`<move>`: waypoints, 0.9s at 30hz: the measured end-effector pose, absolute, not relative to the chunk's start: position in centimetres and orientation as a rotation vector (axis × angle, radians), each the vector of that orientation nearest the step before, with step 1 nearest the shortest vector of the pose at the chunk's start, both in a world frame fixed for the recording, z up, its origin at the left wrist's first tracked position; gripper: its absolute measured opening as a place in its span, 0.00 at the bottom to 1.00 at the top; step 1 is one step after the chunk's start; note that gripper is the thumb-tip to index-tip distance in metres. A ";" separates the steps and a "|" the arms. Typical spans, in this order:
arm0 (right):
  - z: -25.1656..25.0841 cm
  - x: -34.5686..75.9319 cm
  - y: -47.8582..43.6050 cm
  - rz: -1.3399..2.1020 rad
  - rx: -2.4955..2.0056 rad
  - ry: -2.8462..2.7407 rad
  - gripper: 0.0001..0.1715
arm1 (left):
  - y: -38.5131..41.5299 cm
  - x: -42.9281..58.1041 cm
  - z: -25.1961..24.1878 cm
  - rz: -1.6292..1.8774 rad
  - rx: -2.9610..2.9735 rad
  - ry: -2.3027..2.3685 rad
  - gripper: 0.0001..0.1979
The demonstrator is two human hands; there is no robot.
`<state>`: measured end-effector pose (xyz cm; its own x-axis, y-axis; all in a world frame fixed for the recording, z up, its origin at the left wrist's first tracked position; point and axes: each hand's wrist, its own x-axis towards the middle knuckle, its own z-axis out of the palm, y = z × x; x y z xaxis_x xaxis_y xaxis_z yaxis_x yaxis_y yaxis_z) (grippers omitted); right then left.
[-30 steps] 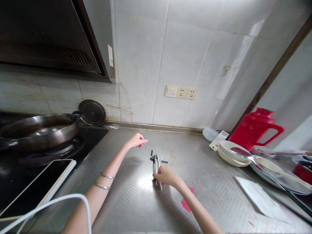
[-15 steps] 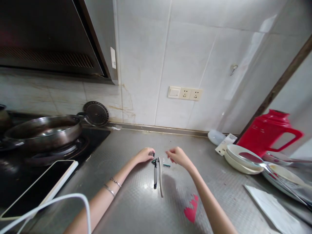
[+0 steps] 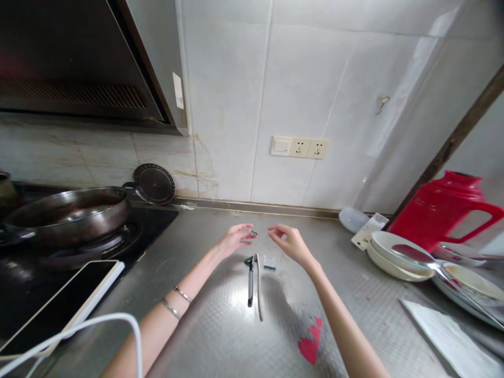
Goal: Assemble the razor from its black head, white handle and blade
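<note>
My left hand point(image 3: 235, 239) is over the far middle of the metal counter, fingers spread. A small dark piece point(image 3: 254, 233) lies by its fingertips, too small to name. To the right, my right hand point(image 3: 290, 242) has its fingers bent and apart from the thumb, with nothing visible between them. Nearer me a razor point(image 3: 251, 283) with a green-edged head lies lengthwise. Beside it is a thin pale rod point(image 3: 259, 289), possibly a toothbrush. A small green strip point(image 3: 270, 267) rests right of that, with a clear piece point(image 3: 269, 259) behind it.
On the left are a steel pan point(image 3: 71, 212) on the stove and a phone point(image 3: 63, 307) with a white cable point(image 3: 118, 316). Bowls point(image 3: 397, 262), a red thermos jug point(image 3: 441, 210) and a white sheet point(image 3: 449, 336) stand or lie at right. A red patch point(image 3: 310, 344) marks the counter.
My left hand has moved away from me and its fingers have spread off the small dark piece, which now sits farther back. My right hand has shifted slightly back and its fingers have loosened.
</note>
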<state>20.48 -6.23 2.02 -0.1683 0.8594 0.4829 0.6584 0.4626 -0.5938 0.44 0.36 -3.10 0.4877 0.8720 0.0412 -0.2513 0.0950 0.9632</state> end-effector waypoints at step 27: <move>-1.4 19.3 -5.9 0.499 -1.204 -1.811 0.14 | -0.4 0.3 -1.2 0.738 1.220 0.800 0.13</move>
<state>19.29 -5.87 -1.39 -0.1436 0.8833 0.4462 0.5297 0.4494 -0.7193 0.28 -0.43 -1.17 0.5287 0.8388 -0.1300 -0.0622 0.1910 0.9796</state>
